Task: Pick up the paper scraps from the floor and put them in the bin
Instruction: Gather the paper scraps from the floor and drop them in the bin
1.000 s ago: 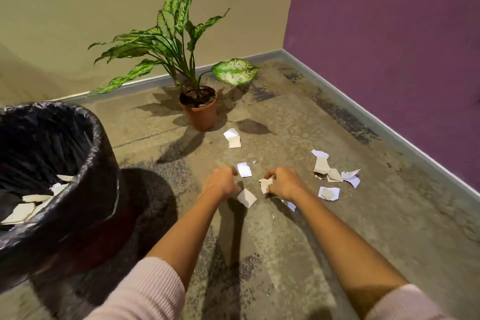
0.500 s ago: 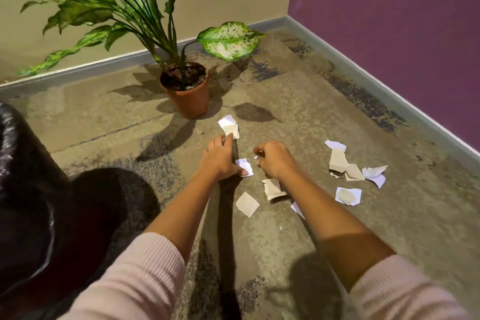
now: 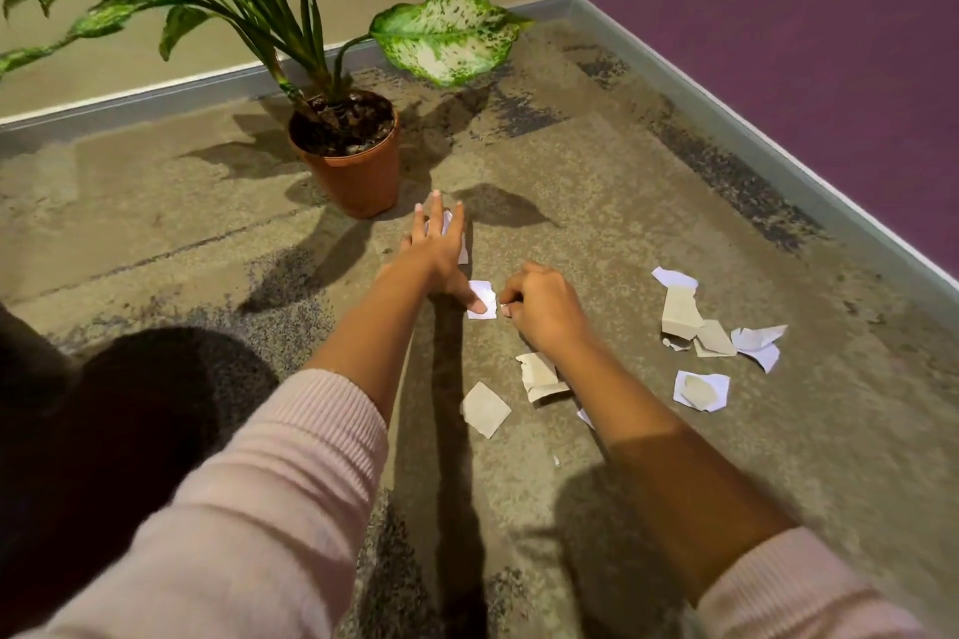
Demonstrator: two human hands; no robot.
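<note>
My left hand [image 3: 438, 249] lies flat with fingers spread over a white scrap [image 3: 461, 244] near the plant pot; its thumb rests on a small white scrap [image 3: 481, 297]. My right hand [image 3: 542, 309] is curled just right of that scrap, fingertips pinched, with a sliver of white showing at them. A beige square scrap [image 3: 485, 409] and a folded beige scrap [image 3: 539, 375] lie below the hands. Several white and beige scraps [image 3: 698, 327] sit in a cluster to the right. The bin is almost out of view; only its dark edge [image 3: 21, 358] shows at the left.
A potted plant in a terracotta pot [image 3: 358, 171] stands just beyond my left hand, with leaves overhead. A grey skirting board [image 3: 752, 140] and purple wall close the right side. The floor is mottled carpet.
The view has moved forward and right, so the bin has slid out at the left. My left hand has opened and reached farther onto the scrap by the pot. My right hand has shifted slightly forward.
</note>
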